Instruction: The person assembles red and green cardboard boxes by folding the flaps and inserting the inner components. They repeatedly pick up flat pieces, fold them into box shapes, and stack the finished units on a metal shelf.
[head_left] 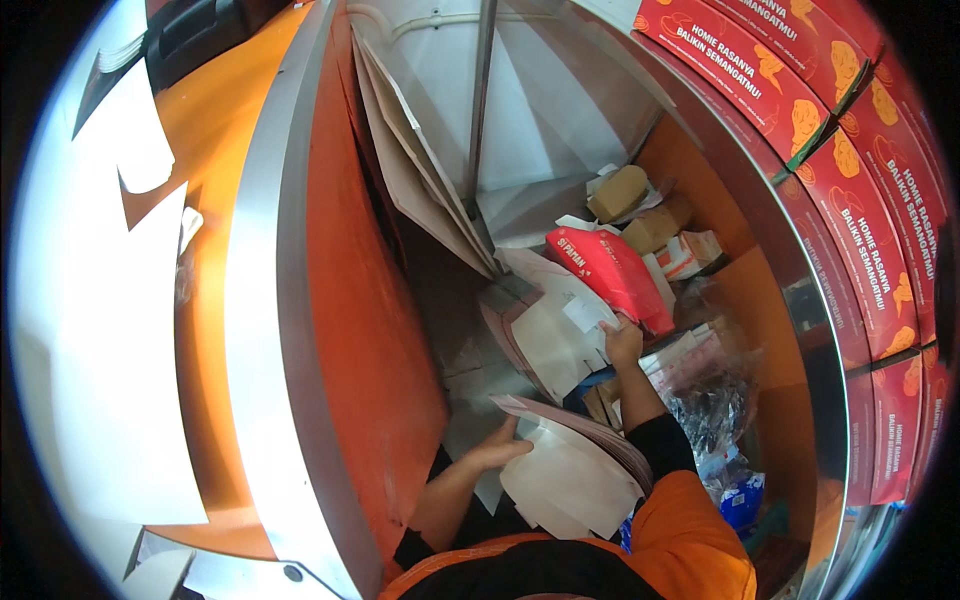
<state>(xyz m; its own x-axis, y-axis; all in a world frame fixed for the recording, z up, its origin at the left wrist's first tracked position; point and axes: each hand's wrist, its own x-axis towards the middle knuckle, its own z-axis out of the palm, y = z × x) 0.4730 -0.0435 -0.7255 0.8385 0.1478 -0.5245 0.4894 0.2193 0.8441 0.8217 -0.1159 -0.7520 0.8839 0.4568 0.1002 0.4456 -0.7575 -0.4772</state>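
My left hand is closed on the edge of a stack of flat cardboard box blanks, thumb on its pale top face. This nearer stack lies close against my body, its layered reddish edges showing. Farther off, my right hand grips the right edge of a second stack of blanks, which stands tilted with its cream face up. A small white paper lies on that stack beside my right fingers. Just past the hand is a red plastic package.
Large flat cardboard sheets lean along an orange panel on the left. Brown paper packets and crumpled clear plastic fill the right side of the compartment. Red printed boxes are stacked at the far right, beyond a metal edge.
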